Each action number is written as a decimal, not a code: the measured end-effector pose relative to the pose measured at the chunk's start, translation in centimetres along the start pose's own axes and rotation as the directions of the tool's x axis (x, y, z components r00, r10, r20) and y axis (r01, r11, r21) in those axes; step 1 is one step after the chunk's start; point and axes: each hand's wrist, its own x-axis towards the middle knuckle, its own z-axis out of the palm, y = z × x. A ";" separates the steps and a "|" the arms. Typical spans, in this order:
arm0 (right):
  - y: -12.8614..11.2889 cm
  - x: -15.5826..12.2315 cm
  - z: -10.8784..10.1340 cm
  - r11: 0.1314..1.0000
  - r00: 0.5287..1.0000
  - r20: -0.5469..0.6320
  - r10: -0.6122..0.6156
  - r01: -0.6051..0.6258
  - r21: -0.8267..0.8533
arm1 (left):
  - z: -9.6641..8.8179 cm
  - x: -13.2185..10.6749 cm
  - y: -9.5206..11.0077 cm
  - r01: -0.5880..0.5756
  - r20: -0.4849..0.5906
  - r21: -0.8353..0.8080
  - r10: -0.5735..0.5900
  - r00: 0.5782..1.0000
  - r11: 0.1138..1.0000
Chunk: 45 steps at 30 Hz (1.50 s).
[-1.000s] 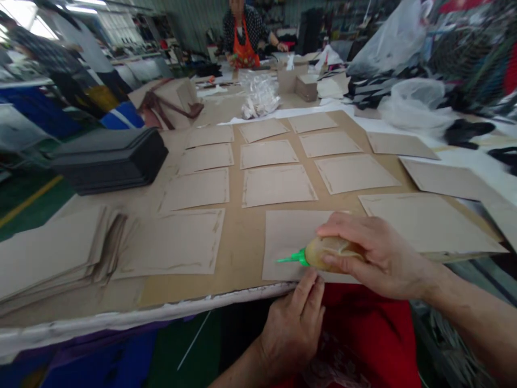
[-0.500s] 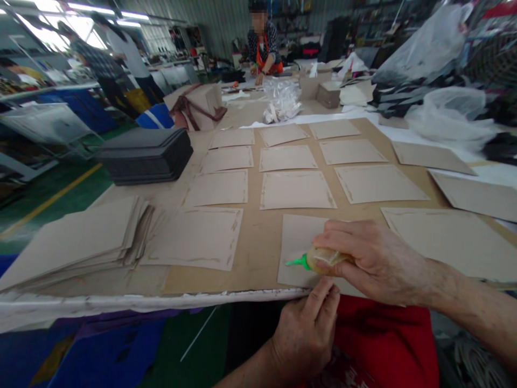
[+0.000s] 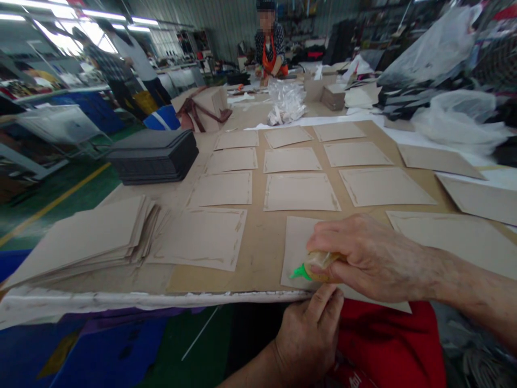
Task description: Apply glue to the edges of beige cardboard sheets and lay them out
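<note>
The right hand [image 3: 355,253] is gripping a squeeze bottle [image 3: 323,264] of amber liquid, its fingers wrapping over the far side and the thumb pressing from the near side. The bottle is lying nearly sideways over a cardboard sheet [image 3: 294,242] at the table's near edge, its green nozzle [image 3: 299,273] pointing left, close to the sheet's front left corner; whether the tip is touching cannot be told. The left hand [image 3: 309,328] is resting just below the nozzle at that front edge, its fingers bunching close together; whether they are pinching the sheet cannot be told. Beyond, more cardboard panels [image 3: 301,194] are lying in rows, many showing brownish streaks along their borders. A loose cardboard pile [image 3: 89,231] is sitting to the left, and a black stack [image 3: 153,156] is standing behind it. Farther back, a person in an orange apron [image 3: 268,60] is leaning over the work surface.
</note>
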 end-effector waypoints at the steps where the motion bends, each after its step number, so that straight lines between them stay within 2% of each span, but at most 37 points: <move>1: 0.0 0.1 -0.1 1.000 1.000 -0.003 -0.002 0.002 -0.007 | 0.0 0.0 0.0 0.007 -0.003 -0.007 -0.007 1.000 1.000; 8: -0.1 0.4 -0.2 1.000 0.999 0.034 -0.001 0.001 0.022 | -0.2 0.2 -0.1 -0.007 0.043 -0.041 0.009 0.999 0.999; 11: 0.3 0.3 -0.2 0.999 0.999 0.039 0.028 -0.028 0.021 | -0.2 0.3 -0.2 0.002 0.002 -0.045 -0.002 1.000 0.999; 16: 1.4 0.7 -0.3 0.980 0.992 -0.006 0.129 -0.128 -0.153 | -0.1 0.3 -0.2 -0.002 -0.055 -0.047 -0.001 0.998 0.999; 22: 2.0 1.3 -0.6 0.987 0.988 0.057 0.145 -0.140 -0.085 | 0.1 0.3 -0.3 0.019 -0.079 -0.044 -0.023 0.997 0.999; 27: 4.0 2.0 -0.4 0.934 0.966 -0.068 0.251 -0.260 -0.243 | 0.2 0.6 -0.6 -0.009 -0.115 -0.072 0.001 0.993 0.997; 32: 5.2 2.2 -0.5 0.945 0.965 -0.061 0.254 -0.261 -0.197 | 0.8 0.3 -0.8 -0.015 -0.143 -0.054 0.007 0.990 0.998; 39: 6.8 3.0 -0.7 0.907 0.924 -0.183 0.337 -0.370 -0.202 | 1.1 0.2 -0.9 0.011 -0.183 -0.026 -0.016 0.983 1.000; 41: 7.3 3.0 -0.8 0.912 0.924 -0.175 0.340 -0.370 -0.177 | 0.9 0.3 -1.0 -0.001 -0.207 -0.016 -0.002 0.978 1.000; 45: 6.9 2.6 -0.9 0.942 0.947 -0.082 0.310 -0.318 -0.105 | 1.1 0.4 -1.3 -0.010 -0.215 -0.023 0.005 0.977 1.000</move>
